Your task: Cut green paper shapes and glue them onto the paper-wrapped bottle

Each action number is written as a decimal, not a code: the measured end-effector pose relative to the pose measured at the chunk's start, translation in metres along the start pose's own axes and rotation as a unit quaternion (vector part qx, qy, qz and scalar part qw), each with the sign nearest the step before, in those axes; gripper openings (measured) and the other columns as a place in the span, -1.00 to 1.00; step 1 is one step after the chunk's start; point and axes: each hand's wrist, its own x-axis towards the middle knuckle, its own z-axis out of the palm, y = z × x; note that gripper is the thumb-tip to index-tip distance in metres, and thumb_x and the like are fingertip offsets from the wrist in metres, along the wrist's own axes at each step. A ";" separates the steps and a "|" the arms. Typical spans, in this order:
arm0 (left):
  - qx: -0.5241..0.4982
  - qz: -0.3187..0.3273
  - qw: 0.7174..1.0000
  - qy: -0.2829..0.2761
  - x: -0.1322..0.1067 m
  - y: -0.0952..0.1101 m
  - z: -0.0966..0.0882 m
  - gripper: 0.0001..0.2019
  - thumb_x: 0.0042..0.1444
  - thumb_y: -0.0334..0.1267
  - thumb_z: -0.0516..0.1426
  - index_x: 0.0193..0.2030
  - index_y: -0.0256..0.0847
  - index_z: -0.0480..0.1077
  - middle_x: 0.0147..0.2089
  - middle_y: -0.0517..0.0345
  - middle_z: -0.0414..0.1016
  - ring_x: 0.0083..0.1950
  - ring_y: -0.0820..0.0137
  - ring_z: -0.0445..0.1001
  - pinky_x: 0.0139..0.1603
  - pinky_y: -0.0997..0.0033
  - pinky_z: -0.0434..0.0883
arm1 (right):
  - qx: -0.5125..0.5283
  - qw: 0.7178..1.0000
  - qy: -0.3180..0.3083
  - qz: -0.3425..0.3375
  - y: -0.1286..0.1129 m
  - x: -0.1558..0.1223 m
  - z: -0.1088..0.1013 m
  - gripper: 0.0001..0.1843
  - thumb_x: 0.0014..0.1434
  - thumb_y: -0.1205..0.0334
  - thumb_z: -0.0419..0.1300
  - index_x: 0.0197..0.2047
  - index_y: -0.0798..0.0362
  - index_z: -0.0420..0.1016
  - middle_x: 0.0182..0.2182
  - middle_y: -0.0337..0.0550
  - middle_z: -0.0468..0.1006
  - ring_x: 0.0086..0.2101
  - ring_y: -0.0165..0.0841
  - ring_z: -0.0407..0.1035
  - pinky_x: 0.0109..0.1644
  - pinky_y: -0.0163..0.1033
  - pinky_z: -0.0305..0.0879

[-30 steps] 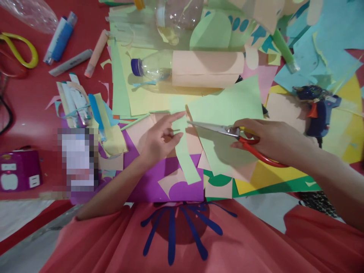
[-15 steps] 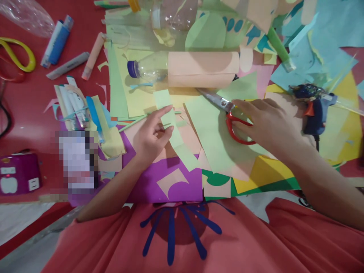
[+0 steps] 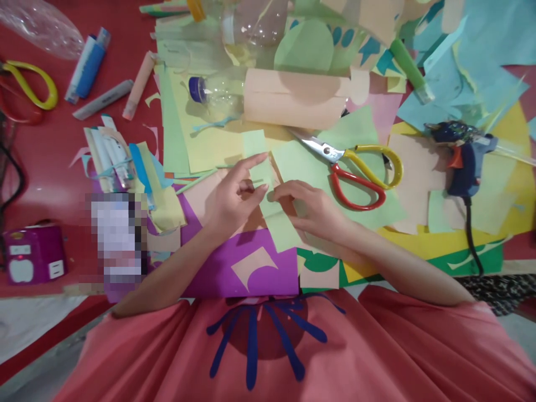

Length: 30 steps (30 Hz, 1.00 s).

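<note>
A light green paper strip point(image 3: 281, 229) runs between my two hands above the purple sheet point(image 3: 205, 268). My left hand point(image 3: 234, 195) grips its left side, with index finger and thumb apart along it. At the strip's right edge, my right hand point(image 3: 316, 209) pinches it with bent fingers; the thumb is partly hidden. Scissors point(image 3: 335, 153) with one yellow and one red handle lie on a larger green sheet point(image 3: 305, 173), blades a little apart. Beyond my hands, a clear bottle point(image 3: 224, 95) with a purple cap lies on its side, wrapped in peach paper point(image 3: 293, 100).
A blue glue gun point(image 3: 464, 167) lies at the right with its cord toward me. Markers point(image 3: 109, 151), a blurred phone-like device point(image 3: 117, 240) and a purple box point(image 3: 36, 254) lie on the left. Blue paper scraps point(image 3: 494, 50) cover the far right. Another pair of scissors point(image 3: 37, 84) lies far left.
My right hand has let go of the scissors, leaving them on the sheet, and has moved left to the paper strip. My left hand has shifted slightly right with the strip.
</note>
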 end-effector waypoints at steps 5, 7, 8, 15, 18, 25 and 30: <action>-0.018 -0.001 1.000 -0.010 0.000 -0.001 0.003 -0.55 0.28 0.07 0.13 0.25 0.00 0.34 0.27 0.04 0.47 -0.35 0.55 0.51 -0.38 0.54 0.47 | 0.113 0.985 0.070 0.109 0.008 0.004 0.012 -0.71 0.15 0.01 0.26 -0.41 0.00 0.31 -0.51 -0.29 0.34 -0.47 -0.41 0.19 -0.37 -0.24 0.19; -0.027 0.011 1.000 -0.006 -0.002 -0.004 0.003 -0.53 0.30 0.12 0.09 0.26 0.03 0.33 0.28 0.03 0.46 -0.32 0.52 0.53 -0.36 0.51 0.49 | 0.144 0.978 0.093 0.116 0.010 0.004 0.015 -0.72 0.13 0.03 0.27 -0.39 -0.01 0.28 -0.53 -0.33 0.27 -0.48 -0.43 0.15 -0.39 -0.25 0.16; -0.028 0.017 0.999 -0.004 -0.004 -0.005 0.003 -0.51 0.28 0.15 0.10 0.27 0.05 0.32 0.28 0.03 0.45 -0.30 0.49 0.55 -0.34 0.49 0.51 | 0.158 0.976 0.101 0.114 0.011 0.004 0.016 -0.73 0.12 0.04 0.28 -0.36 -0.02 0.28 -0.52 -0.35 0.27 -0.49 -0.44 0.15 -0.39 -0.25 0.16; 0.023 0.058 0.998 0.010 -0.005 -0.008 0.006 -0.43 0.23 -0.02 0.21 0.35 0.05 0.21 0.35 -0.04 0.35 -0.31 0.54 0.51 -0.20 0.45 0.55 | 0.185 0.973 0.110 0.078 0.011 0.005 0.016 -0.71 0.14 0.15 0.29 -0.27 -0.04 0.20 -0.47 -0.38 0.28 -0.49 -0.48 0.19 -0.40 -0.28 0.14; 0.024 0.080 0.996 0.003 -0.005 -0.010 0.006 -0.44 0.25 -0.09 0.20 0.36 0.09 0.20 0.33 -0.01 0.37 -0.34 0.57 0.49 -0.22 0.47 0.55 | 0.206 0.967 0.140 0.058 0.013 0.004 0.018 -0.73 0.18 0.16 0.28 -0.22 -0.05 0.21 -0.39 -0.34 0.33 -0.45 -0.48 0.26 -0.38 -0.29 0.19; 0.052 0.148 0.987 -0.021 -0.007 -0.013 0.003 -0.40 0.29 -0.17 0.17 0.42 0.13 0.11 0.31 -0.01 0.38 -0.32 0.57 0.50 -0.24 0.49 0.54 | 0.199 0.962 0.187 -0.008 0.021 0.002 0.021 -0.82 0.23 0.23 0.26 -0.23 -0.05 0.27 -0.40 -0.34 0.39 -0.46 -0.49 0.33 -0.41 -0.33 0.28; 0.080 0.153 0.984 -0.029 -0.008 -0.008 0.003 -0.43 0.31 -0.16 0.14 0.43 0.05 0.11 0.22 -0.02 0.44 -0.36 0.60 0.48 -0.24 0.51 0.54 | 0.135 0.973 0.177 -0.069 0.022 0.002 0.014 -0.87 0.24 0.30 0.23 -0.12 -0.04 0.46 -0.24 -0.20 0.53 -0.28 -0.41 0.44 -0.23 -0.25 0.41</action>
